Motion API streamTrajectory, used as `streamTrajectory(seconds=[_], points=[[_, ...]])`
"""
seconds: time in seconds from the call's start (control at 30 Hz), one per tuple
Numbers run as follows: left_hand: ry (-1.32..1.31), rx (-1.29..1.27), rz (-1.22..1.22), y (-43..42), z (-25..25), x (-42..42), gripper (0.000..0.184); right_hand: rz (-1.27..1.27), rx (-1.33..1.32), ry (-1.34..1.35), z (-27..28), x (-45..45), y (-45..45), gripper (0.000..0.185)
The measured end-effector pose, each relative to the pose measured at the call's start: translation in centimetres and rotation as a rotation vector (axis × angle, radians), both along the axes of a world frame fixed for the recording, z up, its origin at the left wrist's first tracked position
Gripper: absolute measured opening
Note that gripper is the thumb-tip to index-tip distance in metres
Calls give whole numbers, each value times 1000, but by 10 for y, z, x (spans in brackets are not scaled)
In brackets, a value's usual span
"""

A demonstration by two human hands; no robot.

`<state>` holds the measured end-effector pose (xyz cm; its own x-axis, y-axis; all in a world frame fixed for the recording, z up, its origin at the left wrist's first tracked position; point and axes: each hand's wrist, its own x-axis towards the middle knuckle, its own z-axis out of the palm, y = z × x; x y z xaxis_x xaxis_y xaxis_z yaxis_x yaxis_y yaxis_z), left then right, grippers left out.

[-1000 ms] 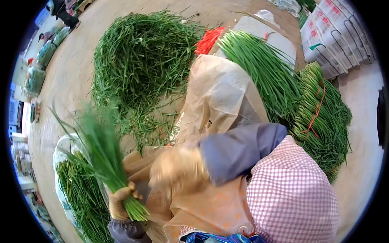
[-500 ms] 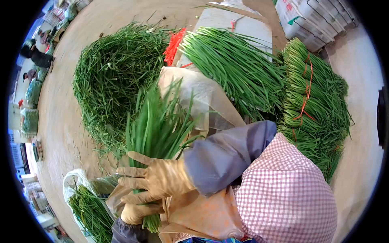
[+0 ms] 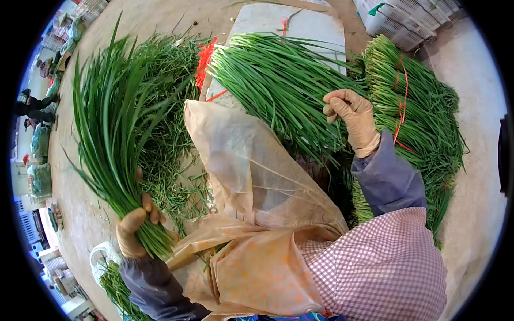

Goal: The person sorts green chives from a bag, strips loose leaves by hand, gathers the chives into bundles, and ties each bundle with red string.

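Observation:
My left hand (image 3: 136, 227), in a tan glove, grips a bunch of long green stalks (image 3: 112, 139) near its pale lower ends; the leaves fan upward. My right hand (image 3: 350, 115), gloved too, is raised at the right with fingertips pinched together; whether anything thin is between them is too small to tell. Below and behind it lies a layer of aligned green stalks (image 3: 278, 80) on a pale board (image 3: 316, 32). Red ties (image 3: 205, 61) sit at the board's left edge. A translucent tan apron (image 3: 262, 176) covers my lap and legs.
Loose green trimmings (image 3: 171, 112) are heaped on the floor. Bundles with red ties (image 3: 417, 117) are stacked at the right, below white crates (image 3: 399, 27). A white bag of greens (image 3: 115, 283) stands lower left. People (image 3: 37, 107) and filled bags are at the far left.
My left hand has moved left and up with the bunch. My right hand has left the bunch, swung right toward the board, and its spread fingers have closed. The view has shifted.

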<state>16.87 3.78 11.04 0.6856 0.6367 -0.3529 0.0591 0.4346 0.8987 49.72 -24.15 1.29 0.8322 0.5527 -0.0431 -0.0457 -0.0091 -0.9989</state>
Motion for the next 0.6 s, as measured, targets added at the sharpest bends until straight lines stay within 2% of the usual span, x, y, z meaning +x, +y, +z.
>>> streamTrajectory(seconds=[0.1,0.13,0.2,0.3,0.4,0.5,0.6], points=[[64,61,-67,15,0,31,90,105,-94,25,2,-3,3,11],[71,71,-87,19,-2,41,90,181,-252,-24,-3,-1,4,14],[67,61,-105,24,-8,60,89,212,-511,-464,-19,3,8,15],[95,65,-145,31,-22,80,86,117,-515,-764,-35,3,7,21],[127,61,-203,35,-35,93,85,218,-646,-622,-26,2,6,17],[124,31,-217,38,-44,103,85,221,-721,-613,-22,1,14,23],[127,12,-231,39,-47,114,85,161,-679,-745,-37,3,21,25]])
